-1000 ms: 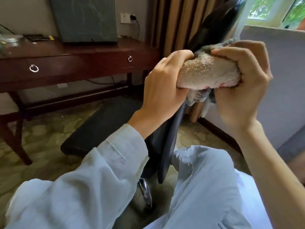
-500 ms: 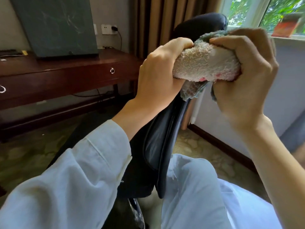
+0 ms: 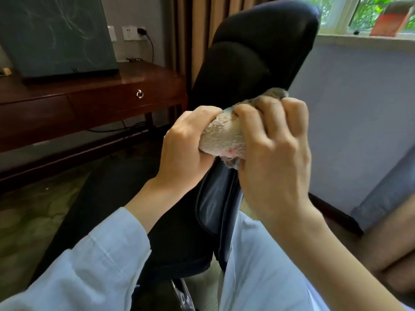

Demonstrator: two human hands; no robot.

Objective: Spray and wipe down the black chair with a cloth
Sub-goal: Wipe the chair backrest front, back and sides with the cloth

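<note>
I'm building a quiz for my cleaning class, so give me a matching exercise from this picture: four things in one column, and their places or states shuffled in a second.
1 cloth
2 black chair
3 wooden desk
4 red object

A at the window ledge
B cloth against its edge
C gripped by left hand and right hand
D left of the chair, ring pull on drawer

Pairs: 1-C, 2-B, 3-D, 4-A

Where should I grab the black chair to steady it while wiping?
Probably the rounded top edge of the black chair, reaching over from above with the left hand: it is bare and padded, well above the cloth that the right hand also grips.
</note>
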